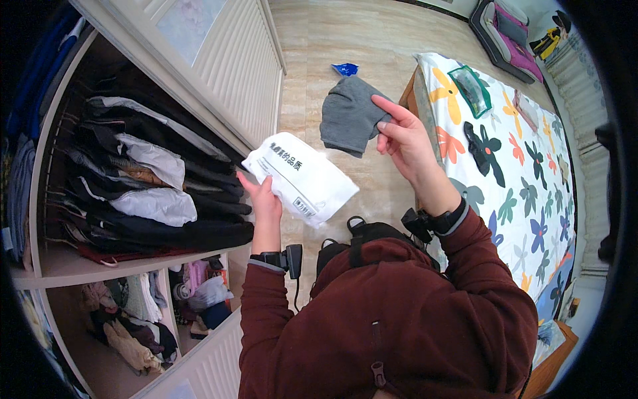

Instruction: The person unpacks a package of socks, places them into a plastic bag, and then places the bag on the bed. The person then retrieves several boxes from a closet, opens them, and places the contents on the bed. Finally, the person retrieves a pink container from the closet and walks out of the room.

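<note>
The cloth is a plain, even dark grey. The bag is white, with black print across its face. The jacket is solid maroon, and the wristbands are black with a grey edge.

The floor is glossy beige with paler, marble-like streaks; the packet is bright blue with a whitish mark. The bedsheet is white, scattered with large flowers in yellow, orange, grey, green, blue-violet and black. The pouch is see-through, edged in green. The chair is purple and grey.

The wardrobe door is off-white with ribbed slats. The hanging clothes are mostly black, broken by white and brown.
</note>
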Available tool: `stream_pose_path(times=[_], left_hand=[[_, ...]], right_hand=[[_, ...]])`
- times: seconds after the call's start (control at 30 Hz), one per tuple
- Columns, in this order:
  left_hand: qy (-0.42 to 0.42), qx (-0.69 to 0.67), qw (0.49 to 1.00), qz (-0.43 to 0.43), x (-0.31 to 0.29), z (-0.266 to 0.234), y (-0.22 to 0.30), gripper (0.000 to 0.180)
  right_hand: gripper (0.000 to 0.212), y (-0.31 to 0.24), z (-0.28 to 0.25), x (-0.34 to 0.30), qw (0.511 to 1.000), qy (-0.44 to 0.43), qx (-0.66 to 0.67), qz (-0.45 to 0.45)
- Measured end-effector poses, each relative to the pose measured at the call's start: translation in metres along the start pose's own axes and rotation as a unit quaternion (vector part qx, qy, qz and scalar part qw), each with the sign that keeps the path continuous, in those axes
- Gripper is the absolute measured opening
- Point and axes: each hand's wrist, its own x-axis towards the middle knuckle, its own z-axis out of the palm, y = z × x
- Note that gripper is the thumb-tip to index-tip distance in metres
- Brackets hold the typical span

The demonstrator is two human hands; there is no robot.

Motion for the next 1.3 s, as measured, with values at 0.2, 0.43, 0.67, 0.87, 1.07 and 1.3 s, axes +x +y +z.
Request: stream_pose_path(times=[0.2, 0.43, 0.67, 0.87, 1.07, 1.3], left_hand=[[-0.109, 0.235, 0.965, 0.034, -0.016, 0.036, 0.021, 0.041], [-0.284, 0.445, 0.808, 0.263, -0.049, 0.078, 0.029, 0.073], [-0.371, 0.27, 0.888, 0.021, -0.05, 0.056, 0.035, 0.044], [-0.104, -0.081, 0.961, -0.243, -0.036, 0.035, 0.038, 0.033], [-0.021, -0.091, 0.972, -0.214, -0.012, 0.022, 0.046, 0.032], [-0.086, -0.037, 0.979, -0.179, -0.011, 0.028, 0.042, 0.03]], right_hand=[[0.03, 0.014, 0.004, 0.0, 0.998, 0.034, 0.021, 0.051], [0.018, 0.045, 0.013, -0.006, 0.982, 0.016, -0.009, 0.186], [0.014, 0.064, 0.019, -0.014, 0.97, 0.015, -0.14, 0.197], [0.034, 0.067, 0.024, -0.019, 0.981, -0.111, -0.04, 0.153], [0.046, 0.057, 0.002, -0.018, 0.968, -0.118, -0.085, 0.204], [0.033, 0.059, -0.023, -0.018, 0.97, -0.09, -0.089, 0.208]])
